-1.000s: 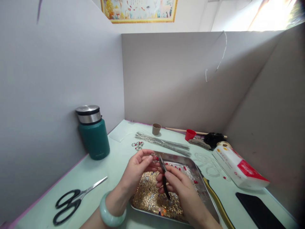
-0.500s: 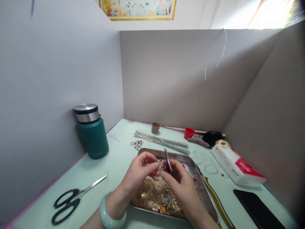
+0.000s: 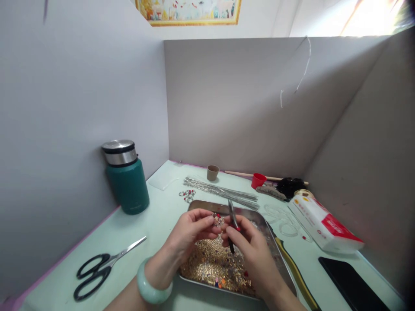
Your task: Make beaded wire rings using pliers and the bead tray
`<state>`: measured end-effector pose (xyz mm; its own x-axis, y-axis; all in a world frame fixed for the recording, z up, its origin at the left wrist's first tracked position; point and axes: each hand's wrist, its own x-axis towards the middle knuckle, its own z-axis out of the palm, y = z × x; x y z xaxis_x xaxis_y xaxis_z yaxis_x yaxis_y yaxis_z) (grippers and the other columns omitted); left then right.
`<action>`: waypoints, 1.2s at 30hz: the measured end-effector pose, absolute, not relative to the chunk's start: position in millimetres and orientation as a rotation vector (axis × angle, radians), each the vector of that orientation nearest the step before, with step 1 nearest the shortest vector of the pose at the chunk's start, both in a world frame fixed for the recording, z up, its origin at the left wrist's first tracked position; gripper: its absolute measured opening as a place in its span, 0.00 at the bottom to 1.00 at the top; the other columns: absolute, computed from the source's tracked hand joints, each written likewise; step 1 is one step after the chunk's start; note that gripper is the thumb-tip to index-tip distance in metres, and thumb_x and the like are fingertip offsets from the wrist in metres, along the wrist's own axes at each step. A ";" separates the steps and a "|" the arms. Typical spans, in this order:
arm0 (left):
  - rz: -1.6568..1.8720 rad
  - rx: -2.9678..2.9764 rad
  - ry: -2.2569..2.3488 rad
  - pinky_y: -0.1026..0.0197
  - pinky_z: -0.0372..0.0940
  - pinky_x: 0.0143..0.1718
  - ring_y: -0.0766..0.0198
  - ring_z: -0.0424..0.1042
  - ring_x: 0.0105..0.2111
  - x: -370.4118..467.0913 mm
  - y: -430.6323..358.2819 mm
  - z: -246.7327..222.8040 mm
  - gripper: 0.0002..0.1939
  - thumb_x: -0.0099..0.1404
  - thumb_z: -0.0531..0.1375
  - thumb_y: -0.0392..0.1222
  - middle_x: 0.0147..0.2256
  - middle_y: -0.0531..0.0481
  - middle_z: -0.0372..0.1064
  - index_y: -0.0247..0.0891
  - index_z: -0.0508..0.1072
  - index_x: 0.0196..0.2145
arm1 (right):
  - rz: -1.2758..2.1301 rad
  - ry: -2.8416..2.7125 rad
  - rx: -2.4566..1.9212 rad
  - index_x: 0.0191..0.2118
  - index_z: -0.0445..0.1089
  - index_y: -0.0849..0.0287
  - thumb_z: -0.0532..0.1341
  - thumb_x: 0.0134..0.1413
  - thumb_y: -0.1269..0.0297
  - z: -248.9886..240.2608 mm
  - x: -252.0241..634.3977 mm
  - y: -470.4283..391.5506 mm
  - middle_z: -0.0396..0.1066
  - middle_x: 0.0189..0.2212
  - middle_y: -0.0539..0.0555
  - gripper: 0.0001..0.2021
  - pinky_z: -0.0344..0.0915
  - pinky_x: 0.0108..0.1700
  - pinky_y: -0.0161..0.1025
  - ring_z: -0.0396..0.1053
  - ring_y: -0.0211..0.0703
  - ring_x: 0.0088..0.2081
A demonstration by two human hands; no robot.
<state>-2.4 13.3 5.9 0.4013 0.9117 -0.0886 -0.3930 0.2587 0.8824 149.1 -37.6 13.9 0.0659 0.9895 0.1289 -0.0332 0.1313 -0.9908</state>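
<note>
Gold beads (image 3: pixel 207 263) fill much of a metal tray (image 3: pixel 285 270), and both hands are up over it. The left hand (image 3: pixel 191 231) has its thumb and finger tips pinched close together on a small bead piece (image 3: pixel 218 219) with red on it. That piece is above the tray, right between the two hands. The right hand (image 3: pixel 251 248) has its fingers curled around small pliers (image 3: pixel 231 211) with dark handles. The metal tip points up and away from the person. A pale green bangle (image 3: pixel 154 287) is on the left wrist.

Past the tray lie a bunch of thin wires (image 3: pixel 220 190) and a little pile of rings (image 3: pixel 188 195) with red beads. A brown cup (image 3: pixel 212 173) and a red cup (image 3: pixel 258 180) stand farther back. On the left, black scissors (image 3: pixel 103 268) lie on the table (image 3: pixel 142 268), and a green bottle (image 3: pixel 129 185) with a silver top stands behind them. The bottle has faint marks low down, too small to read.

On the right is a white and red pack (image 3: pixel 327 222). It has yellow spots and some writing, but the words are too small to read. A flat black thing (image 3: pixel 348 280) lies near it.
</note>
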 end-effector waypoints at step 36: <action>1.062 1.250 0.853 0.62 0.66 0.33 0.63 0.71 0.33 3.6 8.1 11.1 0.15 0.57 0.62 0.44 0.36 0.48 0.71 0.36 0.66 0.39 | 1.525 -1.162 -1.165 0.37 0.65 0.58 0.60 0.55 0.54 5.3 150.3 -35.4 0.51 0.15 0.39 0.12 0.39 0.14 0.25 0.44 0.26 0.14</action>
